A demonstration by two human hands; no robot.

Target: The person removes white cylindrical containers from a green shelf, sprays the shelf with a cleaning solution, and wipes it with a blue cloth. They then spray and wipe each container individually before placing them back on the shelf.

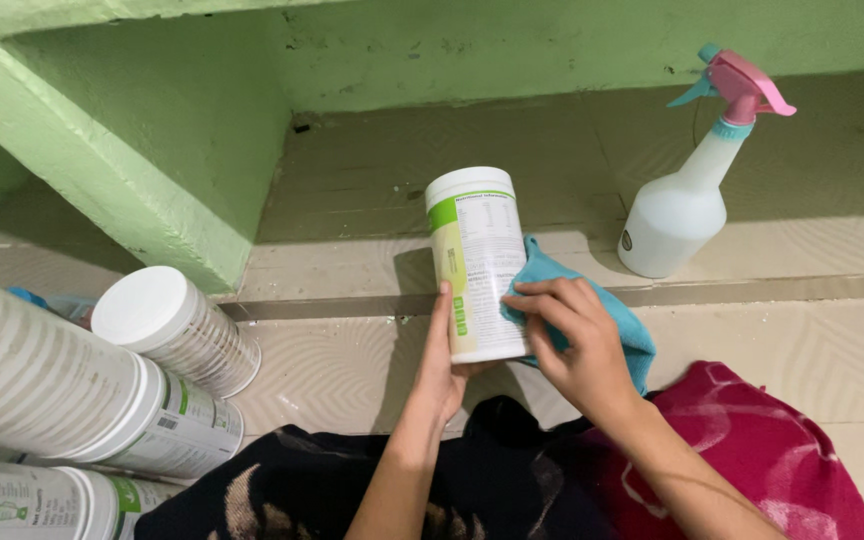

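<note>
**Person's appearance: bare arms, dark and red garments**

Left hand (442, 375) and right hand (577, 345): bare, no gloves, rings or watch seen. Forearms unsleeved. Lap covered by black fabric (352, 490) with pale faded marks; crimson patterned cloth (762, 450) on the right side.

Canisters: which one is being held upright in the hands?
The green-banded white canister at centre, gripped by the left hand; the others lie stacked at the left.

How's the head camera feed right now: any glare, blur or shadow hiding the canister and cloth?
Head view: light is soft and even, no glare on the white canister; its label print is too small to read; the left hand and the right hand with the blue cloth are sharp; the spray bottle casts a faint shadow; wide-angle bending swells the canisters at left.
</note>
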